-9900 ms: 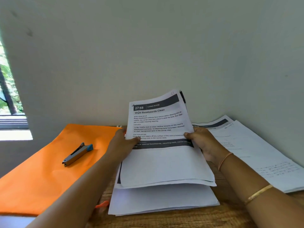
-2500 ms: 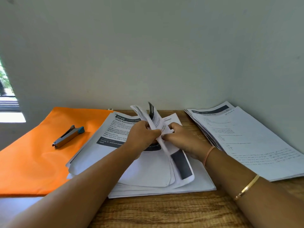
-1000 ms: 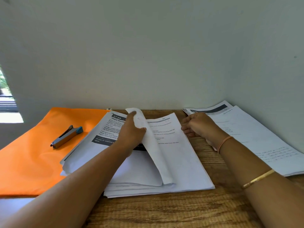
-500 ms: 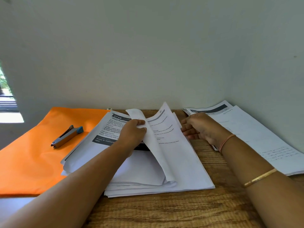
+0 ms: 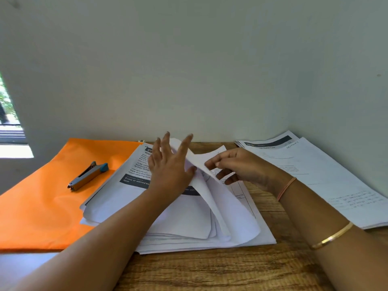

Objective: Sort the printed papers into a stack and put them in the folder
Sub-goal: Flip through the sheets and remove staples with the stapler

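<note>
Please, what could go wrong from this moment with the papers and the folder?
1. The curled white sheet, pinched by the right hand and touched by the left hand, may crease.
2. The fanned pile of white printed papers may slip out of order.
3. The blue-tipped metal stapler lies on the flat orange folder; opening the folder may tip it off.

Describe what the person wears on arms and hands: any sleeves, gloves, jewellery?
No sleeves or gloves: both forearms are bare as far as the view shows. The left hand and its arm carry nothing. Behind the right hand a thin orange thread band circles the wrist, and higher up the forearm sits a slim gold bangle. No rings show.
</note>
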